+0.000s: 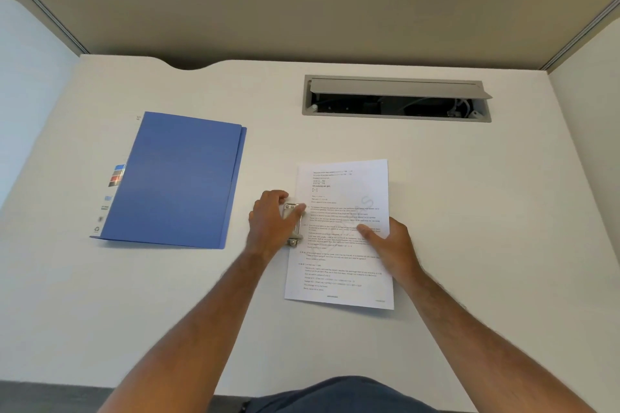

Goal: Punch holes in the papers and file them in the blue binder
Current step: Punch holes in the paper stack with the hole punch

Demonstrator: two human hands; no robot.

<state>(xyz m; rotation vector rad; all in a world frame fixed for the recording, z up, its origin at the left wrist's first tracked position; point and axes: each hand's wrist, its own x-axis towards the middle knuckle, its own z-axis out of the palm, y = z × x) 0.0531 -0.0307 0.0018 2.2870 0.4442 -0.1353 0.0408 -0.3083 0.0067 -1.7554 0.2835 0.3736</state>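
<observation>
One blue binder point(174, 178), one hole punch point(293, 225), one printed sheet point(345, 245), two hands.

Mostly covered by the left hand point(273, 223): the metal hole punch point(294, 226), only bits peeking out. Print on the papers point(342, 235) way too small to read, partly under the right hand point(391, 246). Inside of the blue binder point(174, 179) hidden, closed. Both forearms cut off at bottom edge.
</observation>
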